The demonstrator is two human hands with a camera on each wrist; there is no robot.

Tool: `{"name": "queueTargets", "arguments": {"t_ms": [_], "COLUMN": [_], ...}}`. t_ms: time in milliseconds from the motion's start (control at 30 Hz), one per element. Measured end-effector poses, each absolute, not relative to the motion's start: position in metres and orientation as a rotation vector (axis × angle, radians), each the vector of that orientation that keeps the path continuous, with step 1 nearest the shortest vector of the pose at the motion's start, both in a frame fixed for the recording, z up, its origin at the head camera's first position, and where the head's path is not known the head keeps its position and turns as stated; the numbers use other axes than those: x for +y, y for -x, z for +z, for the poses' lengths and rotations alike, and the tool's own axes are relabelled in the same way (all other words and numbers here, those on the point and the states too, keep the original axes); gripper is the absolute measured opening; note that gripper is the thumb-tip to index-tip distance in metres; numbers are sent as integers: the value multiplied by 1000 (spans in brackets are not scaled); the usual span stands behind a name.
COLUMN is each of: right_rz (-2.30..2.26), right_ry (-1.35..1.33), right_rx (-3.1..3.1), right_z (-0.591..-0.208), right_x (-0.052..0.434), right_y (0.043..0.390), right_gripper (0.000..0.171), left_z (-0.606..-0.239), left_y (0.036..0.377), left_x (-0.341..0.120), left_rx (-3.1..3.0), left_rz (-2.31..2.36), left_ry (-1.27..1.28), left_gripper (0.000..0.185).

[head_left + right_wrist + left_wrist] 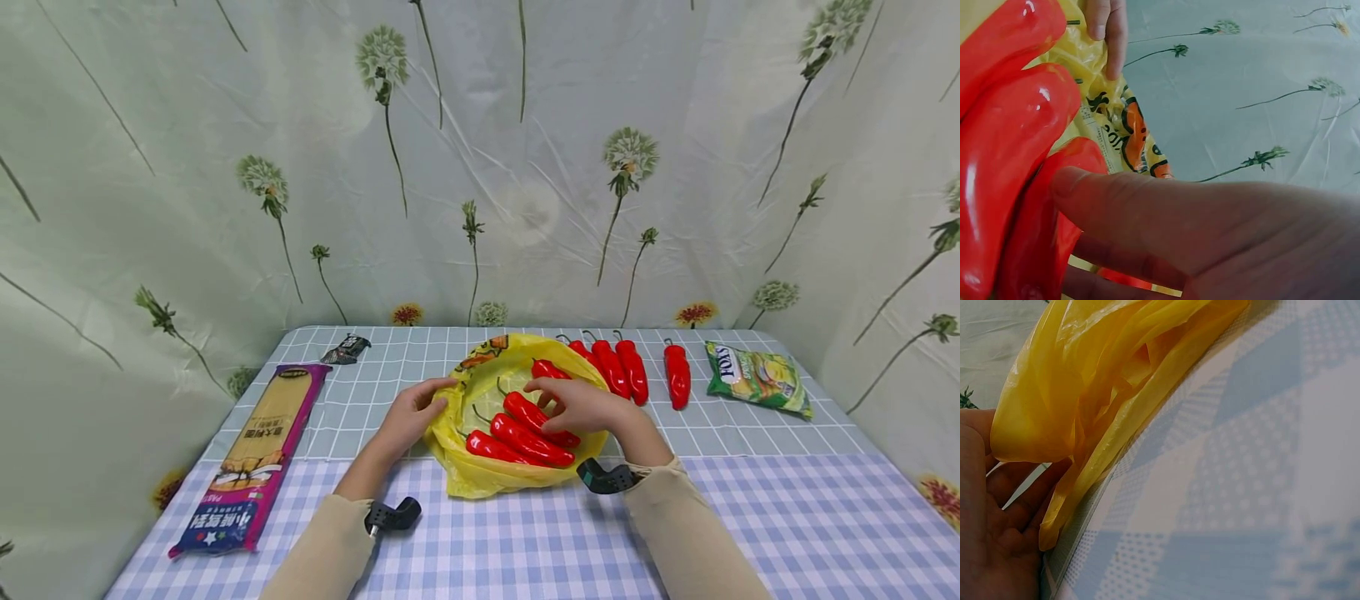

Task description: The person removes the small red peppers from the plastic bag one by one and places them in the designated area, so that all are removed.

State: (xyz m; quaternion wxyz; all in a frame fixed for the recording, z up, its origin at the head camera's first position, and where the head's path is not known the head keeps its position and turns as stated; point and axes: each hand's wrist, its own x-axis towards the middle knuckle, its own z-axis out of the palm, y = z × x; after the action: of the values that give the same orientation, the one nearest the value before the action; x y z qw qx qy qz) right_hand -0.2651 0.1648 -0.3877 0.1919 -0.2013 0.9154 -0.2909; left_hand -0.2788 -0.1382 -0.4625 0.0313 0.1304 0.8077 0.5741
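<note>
A yellow plastic bag [480,481] lies spread open like a bowl, its printed rim standing at the back. At its left rim, my left hand [411,417] pinches the plastic between thumb and fingers; the left wrist view shows folds of film against that hand. Inside the bag lie several glossy red peppers [525,437] with thin dark stems, side by side. My right hand [581,408] reaches in over the right rim, its fingertips at the rearmost of the front peppers and its thumb apart from the fingers. Another red pepper [550,368] lies behind that hand, partly hidden.
Behind the bag's right side lie more red peppers [632,371], with a single pepper [677,377] apart. A green FOX'S packet [757,379] lies at the far right. On the left are a long noodle packet [258,450] and a small black packet [347,349]. A printed curtain [525,167] hangs behind.
</note>
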Motion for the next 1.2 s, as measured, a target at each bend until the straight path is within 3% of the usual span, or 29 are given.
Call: {"name": "queueTargets", "arguments": {"t_ms": [700, 1200], "right_rz": [-806, -755], "right_ry": [493, 567], "right_rx": [2579, 2662], "right_z": [-393, -393], "right_x": [162, 165], "right_y": [267, 271], "right_gripper": [60, 46], "left_z": [-464, -465], "left_y": [281, 281], "left_x": [-138, -138], "left_rx": [2501, 2484], "left_rz": [1774, 1783], "left_ry": [-415, -388], "left_gripper": [33, 33]}}
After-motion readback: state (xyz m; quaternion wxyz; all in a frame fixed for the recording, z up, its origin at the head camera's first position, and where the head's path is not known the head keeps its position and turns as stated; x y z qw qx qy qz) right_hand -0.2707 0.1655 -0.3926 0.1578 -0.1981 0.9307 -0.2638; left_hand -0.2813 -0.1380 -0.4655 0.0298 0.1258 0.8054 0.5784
